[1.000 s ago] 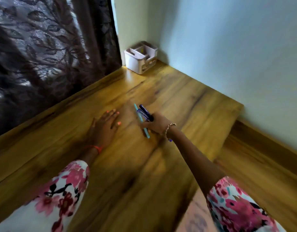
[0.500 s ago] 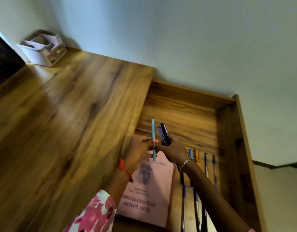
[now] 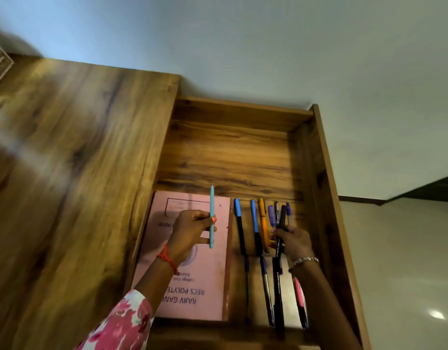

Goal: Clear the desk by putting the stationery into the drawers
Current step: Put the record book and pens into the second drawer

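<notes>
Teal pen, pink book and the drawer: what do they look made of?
Teal pen: likely matte plastic, an even colour without glare. Pink book: apparently a paper or card cover, flat, dull, printed. Drawer: wood or wood-look laminate, with visible grain and a slight sheen; I cannot tell which.

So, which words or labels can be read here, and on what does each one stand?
"RAJIV GAN…": pink notebook cover, upside down to the camera, end hidden by the left arm.
"…RECS POLYTE…": same cover, line above, partly hidden.
"College Code": same cover, small, uncertain.
"BOOK": same cover, near the left hand, blurred, uncertain.
Print on the black pen in the right hand: too small to read.
</notes>
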The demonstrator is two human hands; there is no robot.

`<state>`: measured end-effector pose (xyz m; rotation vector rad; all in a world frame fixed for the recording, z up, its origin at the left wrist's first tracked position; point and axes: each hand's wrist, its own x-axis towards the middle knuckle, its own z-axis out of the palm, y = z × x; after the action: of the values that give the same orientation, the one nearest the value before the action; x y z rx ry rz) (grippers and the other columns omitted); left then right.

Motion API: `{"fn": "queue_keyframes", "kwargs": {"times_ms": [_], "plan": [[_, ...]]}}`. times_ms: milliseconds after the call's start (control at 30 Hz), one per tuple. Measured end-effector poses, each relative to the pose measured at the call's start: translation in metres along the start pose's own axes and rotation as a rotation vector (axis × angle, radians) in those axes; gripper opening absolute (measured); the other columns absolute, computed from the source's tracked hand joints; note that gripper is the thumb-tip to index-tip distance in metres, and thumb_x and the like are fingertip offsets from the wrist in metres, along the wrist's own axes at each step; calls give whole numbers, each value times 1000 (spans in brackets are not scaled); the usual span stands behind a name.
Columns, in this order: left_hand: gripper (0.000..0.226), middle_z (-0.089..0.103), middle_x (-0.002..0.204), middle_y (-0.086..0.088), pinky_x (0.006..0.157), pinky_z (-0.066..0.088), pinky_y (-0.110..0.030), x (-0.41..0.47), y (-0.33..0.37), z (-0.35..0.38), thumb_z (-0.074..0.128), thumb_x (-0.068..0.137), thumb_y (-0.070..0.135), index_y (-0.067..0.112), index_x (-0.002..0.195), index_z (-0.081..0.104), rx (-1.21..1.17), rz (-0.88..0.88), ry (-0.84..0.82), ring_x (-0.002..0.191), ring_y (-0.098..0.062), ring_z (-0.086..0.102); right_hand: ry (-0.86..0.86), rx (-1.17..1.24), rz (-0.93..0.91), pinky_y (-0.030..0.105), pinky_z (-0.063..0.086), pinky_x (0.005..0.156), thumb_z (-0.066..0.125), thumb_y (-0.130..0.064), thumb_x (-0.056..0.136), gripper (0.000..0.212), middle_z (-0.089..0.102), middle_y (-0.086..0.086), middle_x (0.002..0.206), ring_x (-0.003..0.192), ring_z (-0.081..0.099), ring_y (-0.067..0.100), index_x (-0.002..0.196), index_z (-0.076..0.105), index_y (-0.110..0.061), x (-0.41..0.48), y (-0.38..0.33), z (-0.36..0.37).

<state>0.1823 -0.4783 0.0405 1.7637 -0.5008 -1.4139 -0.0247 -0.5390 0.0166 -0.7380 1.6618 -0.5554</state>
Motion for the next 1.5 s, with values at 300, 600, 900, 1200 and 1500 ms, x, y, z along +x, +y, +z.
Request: {"fn": "queue_keyframes", "kwargs": {"times_ms": [300,600,900,1200,1500], "plan": [[22,66,93,-9,67,57,-34,-4,-11,15,62,84,4,0,105,63,72,-18,-27,87,-25,66,395,-794,-414,34,47,75,52,-5,88,19,62,26,100,93,61,38,95,62,10,9,1,-28],[27,66,97,-10,62,58,-28,-2,-15,21,61,84,4,0,111,62,115,-5,-85,82,-20,67,283,-1197,-380,36,50,83,48,2,88,20,54,21,117,103,60,34,107,56,2,32,-7,-22],[27,65,92,-8,55,57,-20,-4,-16,27,63,83,4,-2,109,62,130,0,-128,79,-18,66,348,-926,-416,36,48,83,54,-3,88,20,51,23,119,101,58,35,104,58,7,30,-14,-30],[22,68,85,-9,56,58,-22,-13,-32,33,66,80,2,-2,101,64,153,-43,-168,76,-20,68,184,-657,-303,18,43,74,72,-8,75,33,68,16,97,80,54,12,104,64,5,-29,32,-50],[20,67,87,-13,53,57,-21,-29,-46,29,65,80,-1,-3,100,62,115,-90,-205,75,-22,67,294,-615,-133,33,52,79,75,-10,73,27,68,18,98,93,65,29,96,66,2,-51,91,-41]]}}
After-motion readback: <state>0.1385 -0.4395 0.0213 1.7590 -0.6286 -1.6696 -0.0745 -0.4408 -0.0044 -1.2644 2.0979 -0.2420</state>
